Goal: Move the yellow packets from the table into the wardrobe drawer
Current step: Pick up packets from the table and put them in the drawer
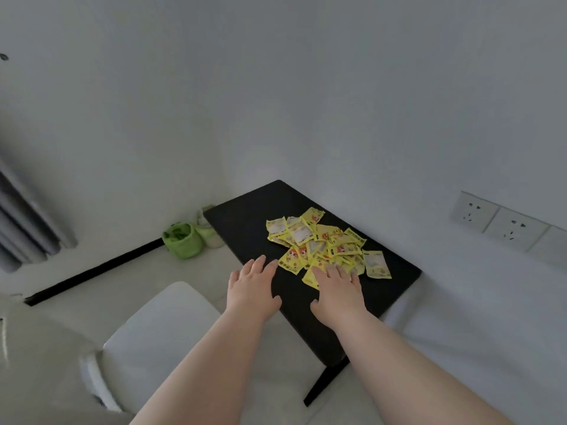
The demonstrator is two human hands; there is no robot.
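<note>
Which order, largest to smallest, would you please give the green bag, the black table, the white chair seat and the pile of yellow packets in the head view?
1. black table
2. white chair seat, though it is nearer the camera, which enlarges it
3. pile of yellow packets
4. green bag

Left hand (252, 286), right hand (337, 291), fingers straight.

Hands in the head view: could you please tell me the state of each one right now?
Left hand: open, holding nothing, over the black table.
Right hand: open, at the edge of the yellow packets, gripping none.
</note>
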